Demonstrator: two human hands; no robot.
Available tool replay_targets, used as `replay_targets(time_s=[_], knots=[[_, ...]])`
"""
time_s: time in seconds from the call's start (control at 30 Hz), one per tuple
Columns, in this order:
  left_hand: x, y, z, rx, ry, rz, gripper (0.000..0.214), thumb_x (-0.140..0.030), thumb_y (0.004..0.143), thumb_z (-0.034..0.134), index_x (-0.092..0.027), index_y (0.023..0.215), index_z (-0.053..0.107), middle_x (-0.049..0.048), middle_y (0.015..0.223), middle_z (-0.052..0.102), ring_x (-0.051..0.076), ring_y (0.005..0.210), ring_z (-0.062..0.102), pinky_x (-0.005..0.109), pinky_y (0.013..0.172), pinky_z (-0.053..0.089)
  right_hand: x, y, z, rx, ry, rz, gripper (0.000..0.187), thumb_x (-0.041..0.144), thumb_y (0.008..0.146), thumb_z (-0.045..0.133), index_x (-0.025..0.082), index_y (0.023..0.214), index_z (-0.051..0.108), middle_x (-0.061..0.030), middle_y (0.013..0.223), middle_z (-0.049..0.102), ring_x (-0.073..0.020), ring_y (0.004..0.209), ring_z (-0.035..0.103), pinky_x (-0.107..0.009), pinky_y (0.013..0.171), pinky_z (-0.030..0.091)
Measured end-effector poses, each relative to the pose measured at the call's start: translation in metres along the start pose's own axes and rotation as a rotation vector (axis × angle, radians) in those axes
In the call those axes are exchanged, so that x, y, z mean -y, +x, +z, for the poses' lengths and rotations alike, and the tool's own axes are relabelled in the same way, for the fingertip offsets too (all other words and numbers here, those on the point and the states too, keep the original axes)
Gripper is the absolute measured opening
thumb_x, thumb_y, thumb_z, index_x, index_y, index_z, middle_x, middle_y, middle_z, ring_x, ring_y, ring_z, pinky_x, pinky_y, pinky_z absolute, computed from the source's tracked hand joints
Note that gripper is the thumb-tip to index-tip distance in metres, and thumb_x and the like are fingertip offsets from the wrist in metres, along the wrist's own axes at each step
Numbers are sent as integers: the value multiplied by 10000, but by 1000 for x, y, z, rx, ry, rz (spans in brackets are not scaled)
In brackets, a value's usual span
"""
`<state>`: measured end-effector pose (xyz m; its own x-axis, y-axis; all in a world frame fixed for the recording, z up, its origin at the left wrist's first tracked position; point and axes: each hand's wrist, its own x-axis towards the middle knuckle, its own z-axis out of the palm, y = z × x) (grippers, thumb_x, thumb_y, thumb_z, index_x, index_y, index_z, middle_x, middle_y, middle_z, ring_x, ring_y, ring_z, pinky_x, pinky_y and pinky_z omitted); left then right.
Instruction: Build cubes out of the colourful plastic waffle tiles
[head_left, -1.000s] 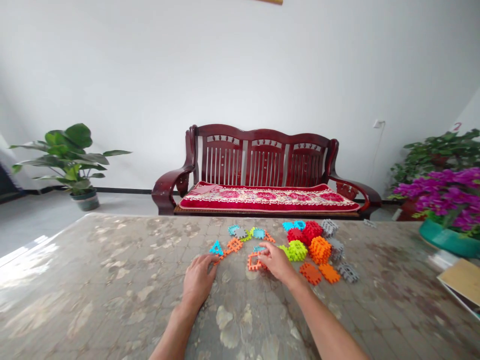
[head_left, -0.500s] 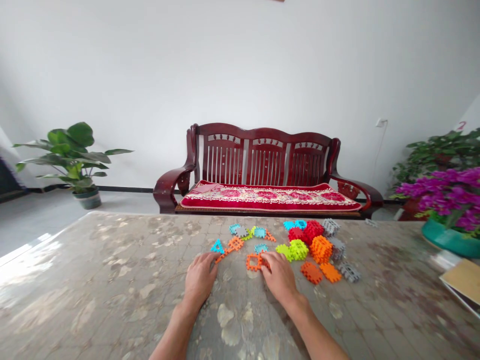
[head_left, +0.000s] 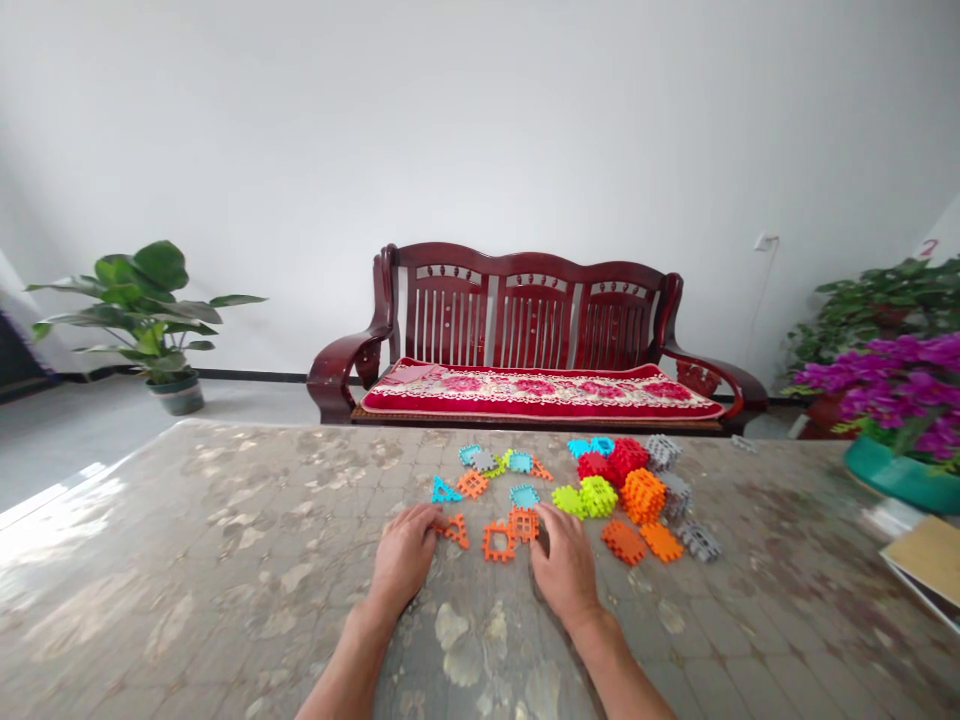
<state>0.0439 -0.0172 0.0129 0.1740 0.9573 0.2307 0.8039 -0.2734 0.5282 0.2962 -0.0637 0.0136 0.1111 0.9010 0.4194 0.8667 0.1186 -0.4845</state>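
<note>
Pinched at its left corner, an orange triangular interlocking tile [head_left: 454, 532] is in my left hand [head_left: 406, 548]. My right hand [head_left: 564, 558] is closed on the right edge of an orange windowed square tile [head_left: 523, 524]. Against that tile's left side lies an orange square frame tile [head_left: 498, 542]; whether the two are joined I cannot tell. A blue triangular tile [head_left: 445, 490] rests just beyond my left fingers, with an orange lattice tile [head_left: 472, 485] beside it. Farther out from my right fingers is a light-blue square tile [head_left: 523, 496].
Stacks of toothed tiles in red [head_left: 628, 458], lime green [head_left: 598, 497], orange [head_left: 643, 496] and grey [head_left: 663, 453] stand right of centre. A teal flower pot [head_left: 892, 475] and a tan book [head_left: 926, 562] sit at the table's right. Beyond the table [head_left: 247, 600] is a wooden bench [head_left: 529, 300].
The orange triangular tile has turned and come nearer to me in my left hand. My right hand has shifted slightly right, and the windowed tile now shows. The blue triangle has shifted right.
</note>
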Motion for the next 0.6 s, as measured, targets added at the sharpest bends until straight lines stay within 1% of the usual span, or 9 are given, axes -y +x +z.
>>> replay_targets(time_s=[0.13,0.2,0.27,0.33,0.43,0.5,0.6], knots=[[-1,0,-1,12,-16,15,301,-135,778,463,-276,878,709,-4,1111,712,187,1096,601,325,976,407,1,0,1,73,-33,9,445,168,799,530,229,1234,599,-54,1206,647,-248,1140,532,-390,1016,391],[-2,0,-1,13,-16,14,289,-152,784,477,-280,887,715,-3,1102,713,191,1092,601,324,978,405,1,0,3,70,-40,17,433,188,801,547,228,1229,599,-58,1175,656,-252,1123,538,-390,1005,396],[-2,0,-2,5,-14,13,275,-169,789,490,-280,896,717,-2,1102,712,193,1084,605,320,970,408,-2,0,7,35,-27,27,440,185,788,566,233,1224,595,-62,1131,657,-249,1094,550,-378,988,409],[-3,0,-3,0,-15,24,255,-184,797,496,-275,895,713,-2,1071,717,189,1045,619,311,943,420,-6,-1,12,-33,8,29,479,151,762,569,235,1234,576,-65,1106,638,-242,1075,556,-363,965,428],[-4,0,-3,0,-20,41,242,-191,803,493,-270,889,704,-7,1026,725,181,998,631,298,910,429,-11,-1,16,-140,75,13,524,69,734,512,223,1232,562,-72,1103,595,-227,1079,550,-352,944,450],[-4,0,-3,-4,-20,31,243,-189,800,492,-272,887,703,-10,1028,725,180,1000,631,294,909,427,-12,-2,15,-165,111,-18,478,30,737,457,229,1144,610,-64,1057,588,-211,1043,560,-340,922,462],[-3,0,-2,-11,-16,15,249,-182,793,495,-275,896,701,-14,1045,724,181,1019,628,294,925,418,-9,-3,11,-138,170,-82,441,-22,702,396,242,931,665,-41,938,596,-186,943,582,-311,865,480]])
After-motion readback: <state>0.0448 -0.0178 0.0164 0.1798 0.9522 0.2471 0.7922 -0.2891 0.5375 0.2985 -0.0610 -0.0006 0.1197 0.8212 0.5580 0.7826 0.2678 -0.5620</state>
